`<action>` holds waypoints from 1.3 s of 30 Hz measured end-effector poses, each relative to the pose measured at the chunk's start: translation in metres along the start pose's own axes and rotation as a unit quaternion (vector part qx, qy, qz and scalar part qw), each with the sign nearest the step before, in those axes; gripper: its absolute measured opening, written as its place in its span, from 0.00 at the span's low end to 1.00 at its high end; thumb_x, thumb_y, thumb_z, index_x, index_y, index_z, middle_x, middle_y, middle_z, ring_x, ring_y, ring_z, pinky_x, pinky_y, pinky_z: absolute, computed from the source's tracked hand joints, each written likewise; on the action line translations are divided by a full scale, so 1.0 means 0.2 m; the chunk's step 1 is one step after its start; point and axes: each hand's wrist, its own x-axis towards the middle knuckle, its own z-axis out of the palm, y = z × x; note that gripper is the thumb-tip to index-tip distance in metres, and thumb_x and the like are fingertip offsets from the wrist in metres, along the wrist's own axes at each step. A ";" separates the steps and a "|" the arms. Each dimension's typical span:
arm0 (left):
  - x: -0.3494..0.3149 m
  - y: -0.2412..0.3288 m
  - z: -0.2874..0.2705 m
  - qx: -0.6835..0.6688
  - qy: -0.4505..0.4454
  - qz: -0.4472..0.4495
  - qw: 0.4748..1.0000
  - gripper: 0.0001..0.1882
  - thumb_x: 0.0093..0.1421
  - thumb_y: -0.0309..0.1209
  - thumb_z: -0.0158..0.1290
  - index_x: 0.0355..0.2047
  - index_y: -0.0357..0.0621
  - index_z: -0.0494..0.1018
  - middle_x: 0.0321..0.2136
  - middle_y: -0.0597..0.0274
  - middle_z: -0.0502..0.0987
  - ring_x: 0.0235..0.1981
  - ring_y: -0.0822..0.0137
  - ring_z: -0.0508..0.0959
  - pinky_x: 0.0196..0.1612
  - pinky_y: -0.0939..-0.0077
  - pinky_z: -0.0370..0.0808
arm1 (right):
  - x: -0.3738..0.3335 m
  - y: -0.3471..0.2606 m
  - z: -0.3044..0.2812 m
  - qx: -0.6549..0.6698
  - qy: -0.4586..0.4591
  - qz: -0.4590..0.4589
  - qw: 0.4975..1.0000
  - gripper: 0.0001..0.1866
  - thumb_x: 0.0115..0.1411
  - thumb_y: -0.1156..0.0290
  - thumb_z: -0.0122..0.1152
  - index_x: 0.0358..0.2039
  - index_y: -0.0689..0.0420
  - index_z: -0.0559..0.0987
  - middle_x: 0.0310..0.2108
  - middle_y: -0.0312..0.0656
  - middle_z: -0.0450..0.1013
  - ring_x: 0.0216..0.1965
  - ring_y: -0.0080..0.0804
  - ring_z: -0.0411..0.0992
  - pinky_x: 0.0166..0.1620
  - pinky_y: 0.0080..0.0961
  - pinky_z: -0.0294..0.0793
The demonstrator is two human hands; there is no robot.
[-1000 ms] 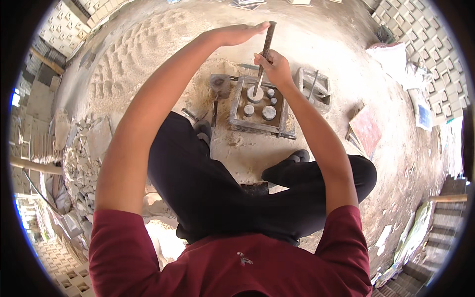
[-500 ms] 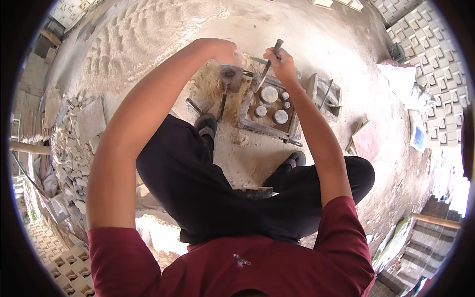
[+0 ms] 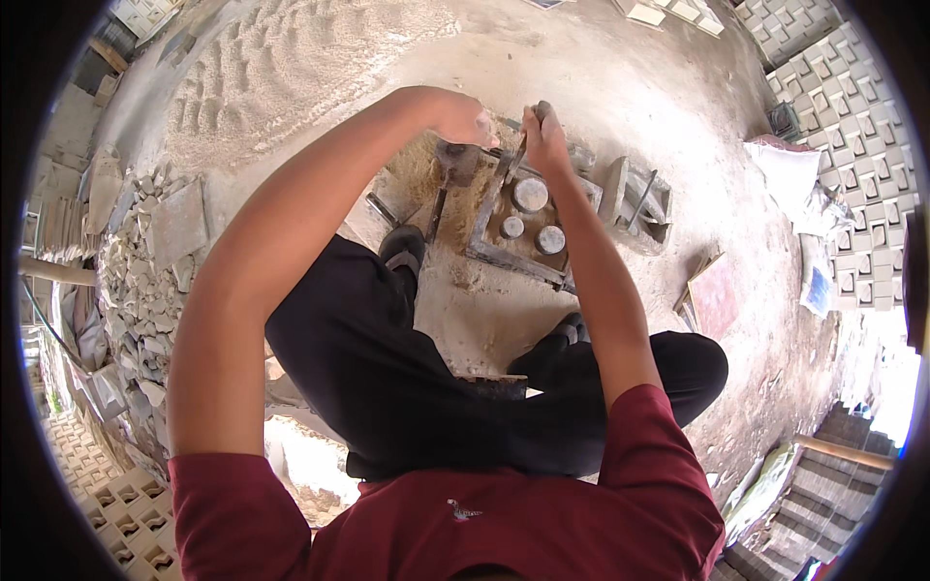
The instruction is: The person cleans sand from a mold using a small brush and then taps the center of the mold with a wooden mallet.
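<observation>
A long metal tool (image 3: 516,163) with a dark handle is gripped in my right hand (image 3: 547,138), its shaft slanting down toward the far left corner of a square dusty metal frame (image 3: 513,261). Inside that frame stand round grey-white discs, the largest disc (image 3: 530,195) near the middle; my right forearm hides the frame's right side. My left hand (image 3: 467,122) is at the same far corner, fingers curled and pressed together; what they hold, if anything, I cannot make out. Beside it lies a dark square-headed tool (image 3: 457,163) with a long handle.
A metal box (image 3: 635,203) with a bar across it sits right of the frame. Sand (image 3: 262,77) spreads at the far left, and broken rubble (image 3: 145,300) is heaped on the left. My shoes (image 3: 403,247) flank the near floor. Pale blocks (image 3: 852,145) are stacked at right.
My right hand has lowered slightly with the tool, whose handle now stands less far above the fist. My left hand has shifted right and down, closer to the frame's corner.
</observation>
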 end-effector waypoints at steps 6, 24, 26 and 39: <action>-0.14 -0.08 0.09 0.000 -0.006 -0.060 0.998 0.30 0.62 0.56 0.44 0.50 0.44 0.72 0.47 0.49 0.76 0.50 0.52 0.74 0.51 0.61 0.70 | 0.05 -0.37 0.05 -0.028 -0.012 0.039 0.999 0.14 0.68 0.63 0.43 0.39 0.64 0.65 0.28 0.54 0.72 0.32 0.52 0.72 0.37 0.41 0.69; 0.00 0.03 0.00 0.006 0.013 -0.016 1.000 0.32 0.61 0.58 0.45 0.52 0.45 0.71 0.46 0.50 0.76 0.49 0.53 0.74 0.51 0.60 0.69 | -0.03 0.07 0.01 0.039 0.109 0.150 0.982 0.19 0.66 0.63 0.50 0.20 0.61 0.69 0.13 0.35 0.62 0.18 0.20 0.57 0.21 0.29 0.57; -0.06 0.00 0.03 0.004 0.024 -0.017 1.000 0.32 0.61 0.59 0.44 0.52 0.45 0.70 0.47 0.50 0.75 0.50 0.52 0.74 0.51 0.60 0.69 | 0.03 -0.07 0.02 0.069 0.121 0.161 0.977 0.21 0.65 0.62 0.50 0.18 0.61 0.68 0.13 0.34 0.61 0.18 0.19 0.57 0.20 0.29 0.56; -0.07 0.02 0.05 0.022 -0.019 -0.060 0.998 0.31 0.61 0.57 0.44 0.52 0.45 0.71 0.48 0.51 0.75 0.51 0.53 0.73 0.52 0.60 0.69 | 0.00 -0.25 0.05 0.052 0.182 0.168 0.967 0.18 0.64 0.68 0.48 0.19 0.65 0.67 0.12 0.40 0.60 0.18 0.23 0.58 0.22 0.32 0.59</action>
